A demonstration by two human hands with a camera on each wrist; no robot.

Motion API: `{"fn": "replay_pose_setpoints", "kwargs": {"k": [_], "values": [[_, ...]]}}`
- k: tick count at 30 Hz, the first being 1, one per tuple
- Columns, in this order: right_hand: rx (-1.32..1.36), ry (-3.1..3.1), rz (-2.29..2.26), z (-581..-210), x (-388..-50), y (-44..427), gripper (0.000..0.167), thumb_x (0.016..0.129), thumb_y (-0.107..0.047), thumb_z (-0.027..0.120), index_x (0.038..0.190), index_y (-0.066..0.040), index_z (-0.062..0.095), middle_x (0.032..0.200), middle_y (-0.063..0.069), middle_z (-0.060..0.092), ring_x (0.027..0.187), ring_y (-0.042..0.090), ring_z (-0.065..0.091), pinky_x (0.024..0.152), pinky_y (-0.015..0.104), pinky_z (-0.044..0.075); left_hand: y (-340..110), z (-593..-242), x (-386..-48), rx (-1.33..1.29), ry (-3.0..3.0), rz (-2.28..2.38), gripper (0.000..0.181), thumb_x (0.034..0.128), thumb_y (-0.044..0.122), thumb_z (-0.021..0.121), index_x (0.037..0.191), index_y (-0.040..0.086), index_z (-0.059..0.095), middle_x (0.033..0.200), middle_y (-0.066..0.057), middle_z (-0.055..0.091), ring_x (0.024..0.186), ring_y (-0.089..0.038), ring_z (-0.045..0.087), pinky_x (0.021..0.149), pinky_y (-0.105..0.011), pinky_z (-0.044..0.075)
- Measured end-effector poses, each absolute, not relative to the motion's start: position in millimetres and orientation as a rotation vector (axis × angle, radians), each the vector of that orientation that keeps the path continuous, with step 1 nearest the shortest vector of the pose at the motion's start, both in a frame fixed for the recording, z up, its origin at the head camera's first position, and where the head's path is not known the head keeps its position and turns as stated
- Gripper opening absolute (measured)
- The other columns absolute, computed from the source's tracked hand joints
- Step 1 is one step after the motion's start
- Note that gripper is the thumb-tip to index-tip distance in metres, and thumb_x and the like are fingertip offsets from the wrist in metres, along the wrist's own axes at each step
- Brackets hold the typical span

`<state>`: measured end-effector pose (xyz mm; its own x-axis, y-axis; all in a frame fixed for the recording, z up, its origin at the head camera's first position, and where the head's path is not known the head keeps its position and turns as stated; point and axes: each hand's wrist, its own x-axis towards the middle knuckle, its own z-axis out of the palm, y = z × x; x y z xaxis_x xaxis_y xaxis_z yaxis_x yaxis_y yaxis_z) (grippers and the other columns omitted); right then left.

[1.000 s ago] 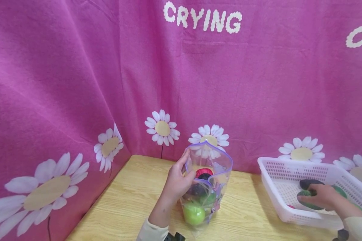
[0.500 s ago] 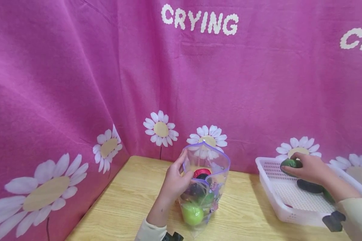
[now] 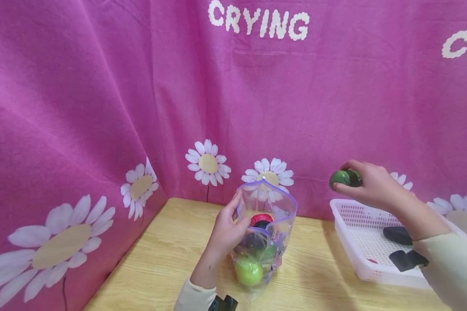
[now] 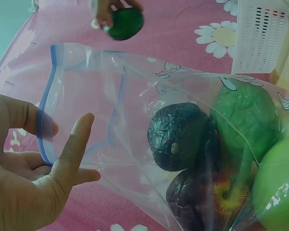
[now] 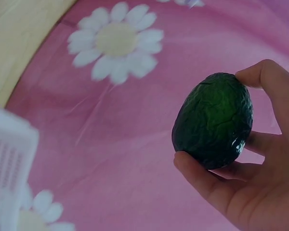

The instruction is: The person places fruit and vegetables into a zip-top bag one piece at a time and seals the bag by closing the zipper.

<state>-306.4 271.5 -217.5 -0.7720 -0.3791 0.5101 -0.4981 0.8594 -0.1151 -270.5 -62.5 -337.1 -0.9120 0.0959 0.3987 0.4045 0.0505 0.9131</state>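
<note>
In the head view my left hand (image 3: 225, 229) pinches the purple-edged mouth of a clear zip bag (image 3: 286, 220) and keeps it gaping, upright on the table. Inside lie a light green apple (image 3: 249, 272), a red item (image 3: 261, 219) and several dark or green pieces. The left wrist view shows a dark wrinkled avocado (image 4: 178, 137) and a green wrinkled piece (image 4: 243, 115) through the plastic. My right hand (image 3: 375, 185) grips a green avocado (image 5: 214, 120) between thumb and fingers, in the air right of the bag, above the basket's left end.
A white plastic basket (image 3: 344, 226) stands on the right of the wooden table (image 3: 155, 259). It holds a dark elongated item (image 3: 398, 235) and a small red piece (image 3: 372, 261); the right forearm hides part of it. Pink flowered cloth (image 3: 334, 108) hangs behind and at left.
My right hand has taken the green avocado out of the basket, lifting it up and to the left towards the bag. My left hand keeps its hold on the bag.
</note>
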Motion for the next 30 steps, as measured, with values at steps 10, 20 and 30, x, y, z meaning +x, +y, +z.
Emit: {"fn": "replay_pose_setpoints", "kwargs": {"k": [10,20,30], "values": [[0.761,-2.480,0.465,-206.3,-294.2,208.9,0.041,0.083,-0.027,0.079,0.118,-0.010,0.066,0.100,0.016,0.060,0.080,0.026,0.059,0.064,0.034,0.050,-60.6,-337.8,-270.2,-0.539,-2.098,-1.939,0.072,0.0897,-0.007,0.056,0.157,-0.003,0.030,0.166,-0.015,0.022,0.149,-0.035,0.030,0.116,-0.044,0.032],[0.950,-2.469,0.602,-215.2,-290.4,158.2,0.045,0.085,-0.024,0.081,0.124,-0.007,0.067,0.105,0.015,0.059,0.077,0.018,0.061,0.067,0.029,0.058,-61.2,-336.1,-269.6,-0.566,-2.090,-1.936,0.073,0.0883,-0.007,0.055,0.156,-0.004,0.029,0.167,-0.015,0.021,0.150,-0.036,0.028,0.116,-0.043,0.030],[1.069,-2.471,0.557,-238.6,-296.0,128.3,0.042,0.084,-0.028,0.082,0.121,-0.015,0.069,0.103,0.010,0.064,0.084,0.019,0.059,0.071,0.033,0.053,-64.9,-336.4,-269.5,-0.547,-2.122,-1.933,0.070,0.0918,-0.004,0.056,0.157,0.000,0.030,0.167,-0.013,0.022,0.150,-0.034,0.029,0.116,-0.044,0.032]]}}
